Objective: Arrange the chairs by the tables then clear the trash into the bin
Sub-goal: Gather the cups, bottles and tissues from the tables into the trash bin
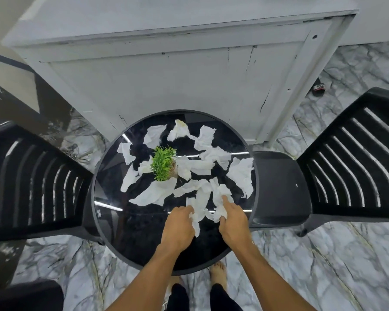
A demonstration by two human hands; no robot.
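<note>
- A round black worktop (112,221) is viewed from above, strewn with crumpled white tissues (240,173).
- A small green plant (163,163) is set at its middle.
- At the near side, a tissue strip (200,205) is gripped by the left hand (180,223).
- Just beside it, a second tissue (219,194) is pinched by the right hand (233,218).
- The worktop is flanked by a left chair (32,182) and a right chair (346,162).

Soft light, glare on table (126,232), fisheye distort.

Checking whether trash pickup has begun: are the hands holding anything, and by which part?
Left hand grips a long tissue strip at its near end; right hand pinches a neighbouring crumpled tissue by its near edge.
</note>
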